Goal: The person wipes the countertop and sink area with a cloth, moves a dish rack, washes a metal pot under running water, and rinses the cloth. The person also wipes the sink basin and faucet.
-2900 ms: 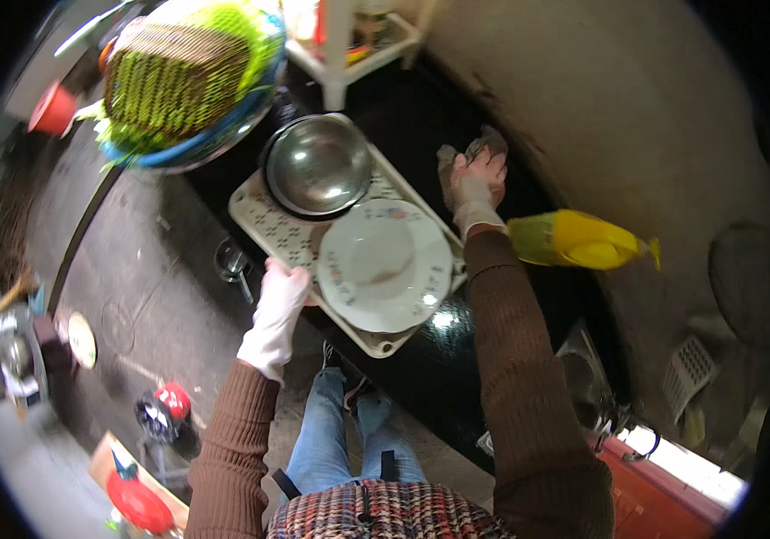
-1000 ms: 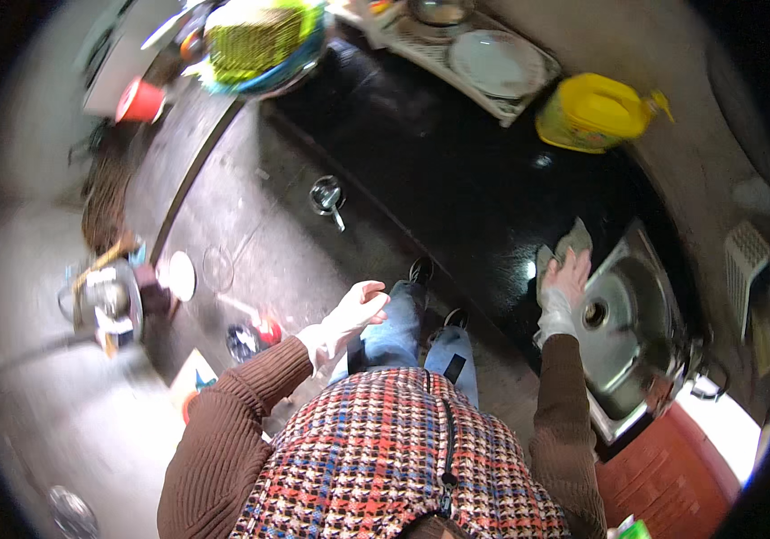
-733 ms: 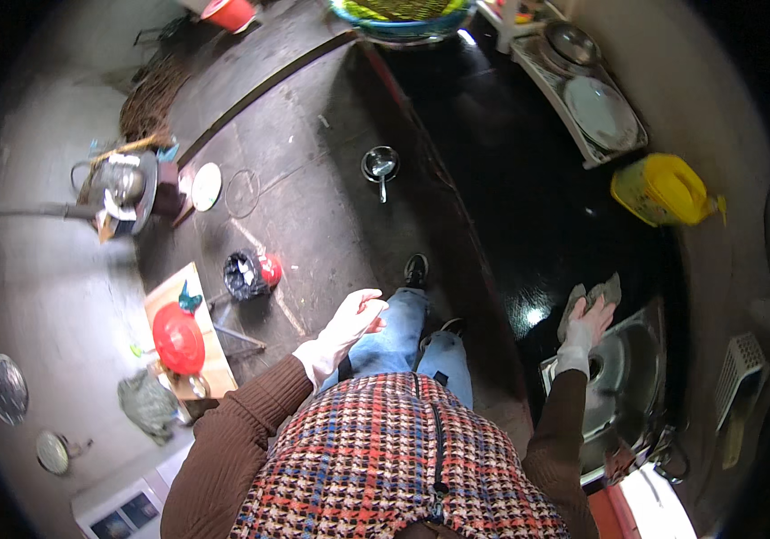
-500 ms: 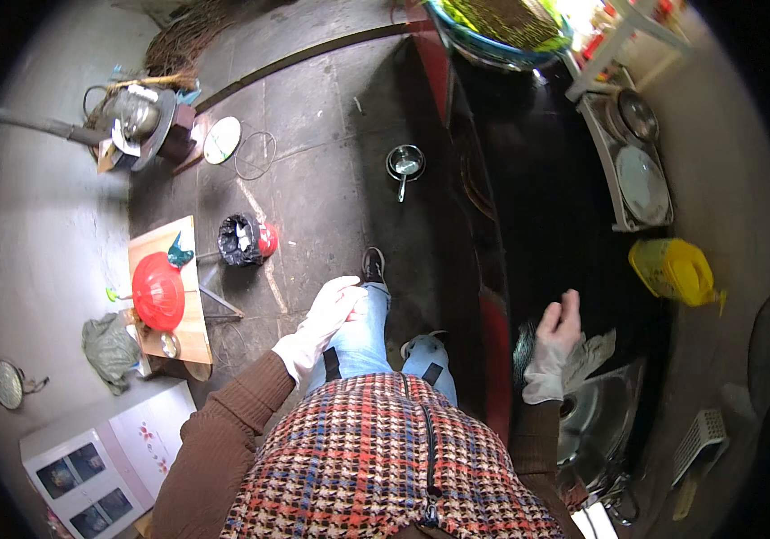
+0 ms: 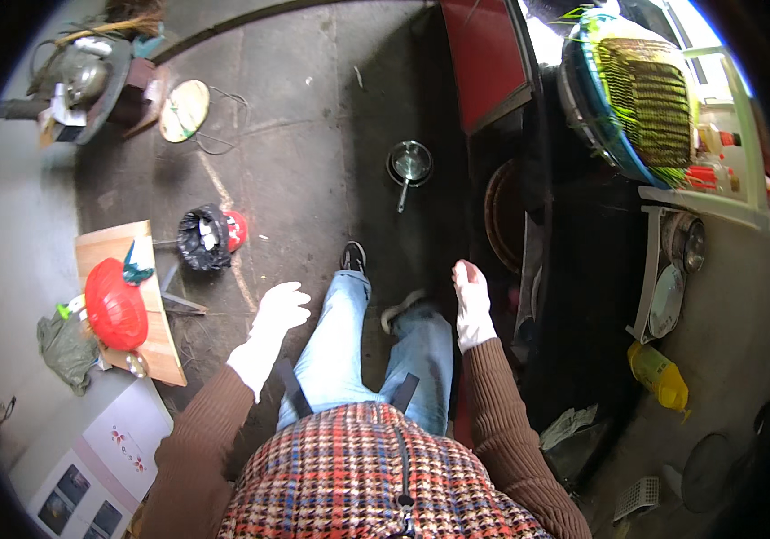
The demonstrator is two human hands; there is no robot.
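My left hand, in a thin whitish glove, hangs over the floor beside my left leg. Its fingers are loosely spread with nothing in them. My right hand, gloved the same way, is held out between my right leg and the dark counter. Its fingers point forward and hold nothing I can see; the palm is partly turned away. Both hands are apart from any object. Ahead on the floor stands a metal pan with a ladle or long handle.
A black counter runs along the right, bearing a large basin of greens at its far end. To the left are a wooden table with a red dome cover, a black-lined bin and a white cabinet.
My right hand has come away from above the counter by the sink to beside my right leg. The view has shifted forward, bringing the basin of greens nearer. My left fingers have spread.
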